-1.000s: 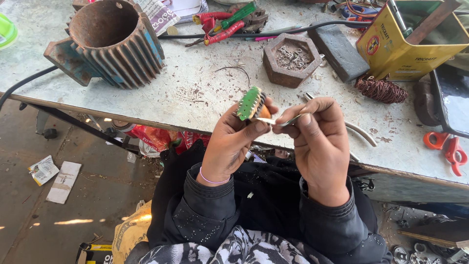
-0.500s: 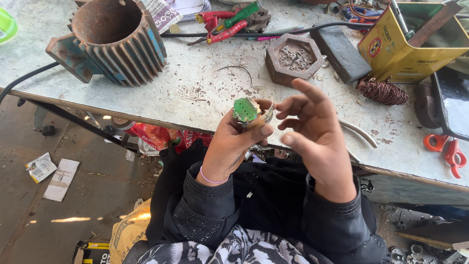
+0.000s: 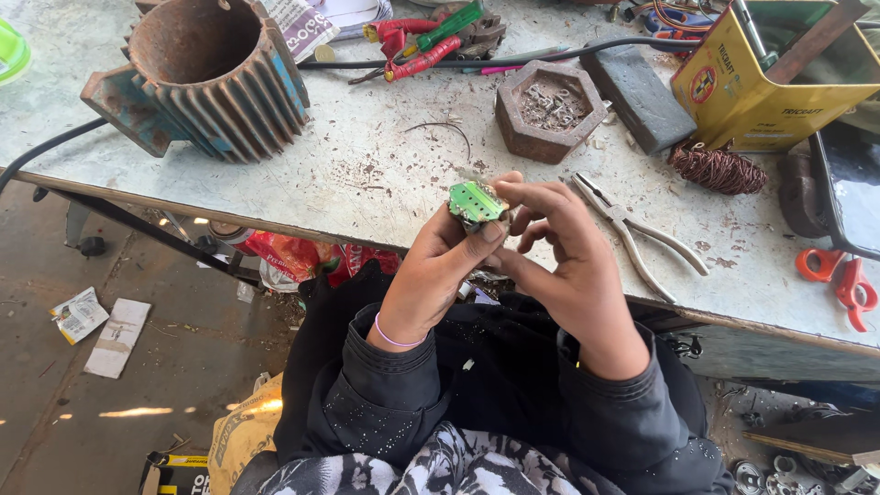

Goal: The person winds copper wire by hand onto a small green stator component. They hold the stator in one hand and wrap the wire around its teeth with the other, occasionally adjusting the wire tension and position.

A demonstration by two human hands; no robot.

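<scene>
While the left hand (image 3: 431, 275) is clamped on the small green circuit board (image 3: 475, 201) held above the workbench (image 3: 367, 174) edge, w/ right hand (image 3: 568, 257) fingers pinching its side, best grip by the edges & keep it level, pliers (image 3: 632, 234) lying near.

A green circuit board (image 3: 476, 201), red-handled scissors (image 3: 839, 280), a yellow tin (image 3: 761, 87), and a rusty brown, blue-flecked motor housing (image 3: 203, 78).

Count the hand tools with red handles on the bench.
2: red-handled pliers at the top of the bench beside the green screwdriver, and red-handled scissors at the right edge. Others may be hidden in the yellow tin.
</scene>
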